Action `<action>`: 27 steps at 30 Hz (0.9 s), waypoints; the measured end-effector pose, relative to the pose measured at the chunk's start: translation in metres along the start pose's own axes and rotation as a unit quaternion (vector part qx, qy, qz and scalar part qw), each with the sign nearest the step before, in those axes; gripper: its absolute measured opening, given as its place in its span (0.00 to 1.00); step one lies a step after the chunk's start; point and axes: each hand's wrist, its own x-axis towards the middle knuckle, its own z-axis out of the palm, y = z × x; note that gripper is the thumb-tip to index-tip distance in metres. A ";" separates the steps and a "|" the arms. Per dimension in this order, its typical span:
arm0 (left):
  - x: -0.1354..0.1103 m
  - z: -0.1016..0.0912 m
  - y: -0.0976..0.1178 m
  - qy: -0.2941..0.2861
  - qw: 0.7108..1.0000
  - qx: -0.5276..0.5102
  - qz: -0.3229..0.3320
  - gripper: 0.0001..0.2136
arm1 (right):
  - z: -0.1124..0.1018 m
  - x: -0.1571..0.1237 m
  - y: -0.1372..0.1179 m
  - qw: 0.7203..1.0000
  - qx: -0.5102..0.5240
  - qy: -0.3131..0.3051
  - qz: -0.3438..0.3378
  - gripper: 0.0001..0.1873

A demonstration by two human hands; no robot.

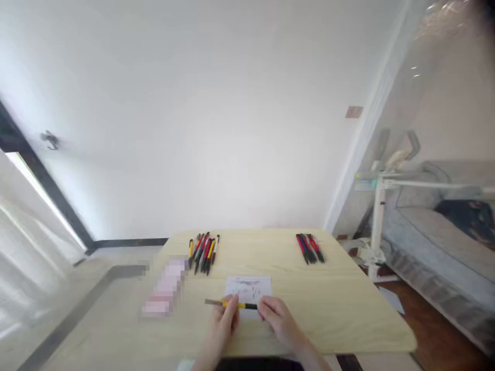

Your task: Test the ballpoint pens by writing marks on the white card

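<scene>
Table (332, 304) — left hand (225, 318) grips pen (242, 305); right hand (279, 317), seemingly, too.

L hand (224, 320), R hand (279, 317) in pinch

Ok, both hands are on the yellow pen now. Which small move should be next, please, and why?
I would probably have the right hand pull gently outward, along the yellow pen. The left hand has its grip on the yellow part, which should steady it, and the right hand is at the black end. Whether that end comes off, I cannot tell.
</scene>
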 end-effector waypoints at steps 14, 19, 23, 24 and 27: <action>-0.005 0.001 0.043 -0.023 0.924 -0.381 -0.035 0.09 | 0.012 -0.002 0.015 0.993 0.011 0.110 -0.035 0.13; -0.001 0.007 0.048 -0.023 0.877 -0.478 -0.036 0.02 | 0.019 -0.003 0.012 0.994 -0.045 0.083 -0.048 0.09; 0.010 0.013 0.043 -0.086 0.848 -0.517 -0.081 0.08 | 0.020 -0.005 0.005 0.990 -0.064 0.101 -0.069 0.10; 0.013 0.014 0.041 -0.090 0.841 -0.526 -0.086 0.09 | 0.019 -0.005 0.005 0.989 -0.068 0.112 -0.074 0.10; 0.020 0.014 0.039 -0.088 0.831 -0.539 -0.105 0.12 | 0.016 -0.007 0.005 0.984 -0.086 0.128 -0.086 0.09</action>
